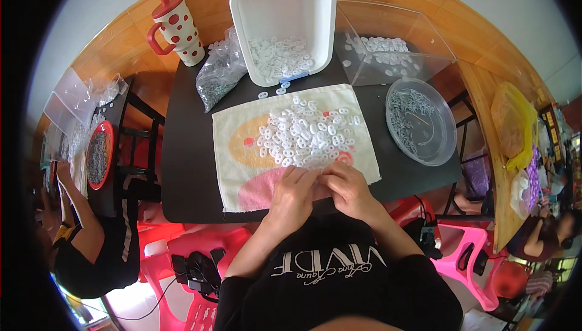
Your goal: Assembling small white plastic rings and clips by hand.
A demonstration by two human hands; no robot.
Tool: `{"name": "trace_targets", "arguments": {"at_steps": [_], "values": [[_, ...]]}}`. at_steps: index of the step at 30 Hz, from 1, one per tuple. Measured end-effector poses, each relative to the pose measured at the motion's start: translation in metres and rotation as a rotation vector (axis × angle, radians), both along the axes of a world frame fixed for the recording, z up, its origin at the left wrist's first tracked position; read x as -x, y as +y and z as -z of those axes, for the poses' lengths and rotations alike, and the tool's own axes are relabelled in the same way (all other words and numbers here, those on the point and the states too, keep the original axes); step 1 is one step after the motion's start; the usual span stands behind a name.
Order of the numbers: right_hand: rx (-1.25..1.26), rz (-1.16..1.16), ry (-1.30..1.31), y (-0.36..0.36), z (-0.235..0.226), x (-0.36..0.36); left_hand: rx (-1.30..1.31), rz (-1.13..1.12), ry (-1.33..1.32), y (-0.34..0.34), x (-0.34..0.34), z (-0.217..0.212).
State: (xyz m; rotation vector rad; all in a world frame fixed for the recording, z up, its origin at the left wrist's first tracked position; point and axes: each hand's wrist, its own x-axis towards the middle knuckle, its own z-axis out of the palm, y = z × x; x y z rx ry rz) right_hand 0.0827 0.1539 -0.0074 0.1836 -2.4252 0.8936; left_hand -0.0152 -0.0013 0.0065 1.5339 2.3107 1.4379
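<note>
Nearest us is our black shirt (400, 291); beyond it we have our left hand (293, 195) and right hand (349, 189) close together over the cream towel (229, 188), fingers curled nearly closed, though we cannot tell whether they grip anything; our white oval pieces (303, 131) lie heaped on the towel just beyond the fingertips, with a white bin (280, 6) behind and a clear round tub (435, 144) to the right

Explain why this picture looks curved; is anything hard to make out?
Head view: the fisheye lens bows the wooden wall panelling and leaves black corners; head view, right rim: a person looks small, dim and soft; head view, centre: anything between the left hand and right hand is hard to tell.
</note>
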Motion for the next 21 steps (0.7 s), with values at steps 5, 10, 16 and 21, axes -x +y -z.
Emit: {"name": "trace_targets", "arguments": {"at_steps": [5,10,16,21], "values": [[0.084,-0.018,-0.031,0.0009,-0.0036,0.0001,-0.032,0.006,-0.163,-0.002,0.0063,0.0037],[0.18,-0.001,-0.033,-0.0003,-0.0032,0.0015,-0.035,0.012,-0.144,-0.0039,0.0083,0.0038],[0.293,-0.015,-0.006,0.0001,-0.0042,0.0013,-0.067,0.017,-0.1,-0.0056,0.0072,0.0055],[0.032,-0.018,0.025,-0.0027,-0.0011,-0.0005,-0.073,0.044,-0.041,-0.0063,0.0061,0.0053]]}}
